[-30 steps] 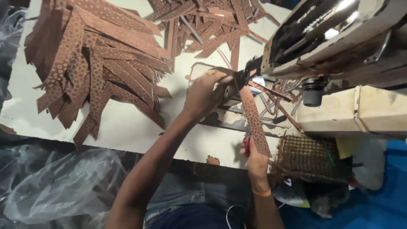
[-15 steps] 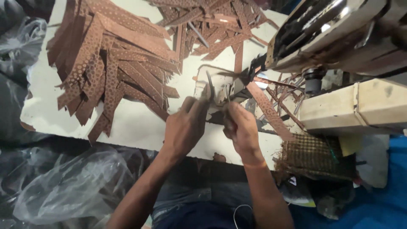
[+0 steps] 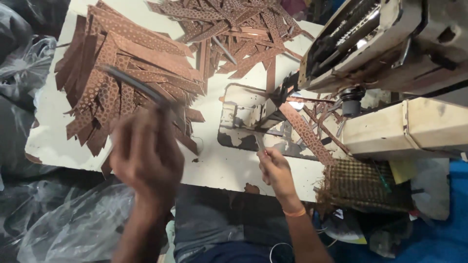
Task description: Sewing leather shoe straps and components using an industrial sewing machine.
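Left hand (image 3: pixel 146 156), blurred, grips a thin rod (image 3: pixel 131 84) over the strip pile (image 3: pixel 122 73); right hand (image 3: pixel 275 168) pinches a small tool (image 3: pixel 260 142) near the surface (image 3: pixel 214 168) edge.

We saw a brown perforated strip (image 3: pixel 306 130) lying slanted under the machine, and a thin blurred strip (image 3: pixel 131 84) raised above the pile.

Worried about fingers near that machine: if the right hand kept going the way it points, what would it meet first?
Probably the perforated brown strip under the sewing machine head; the right hand points up toward it, though depth is unclear.
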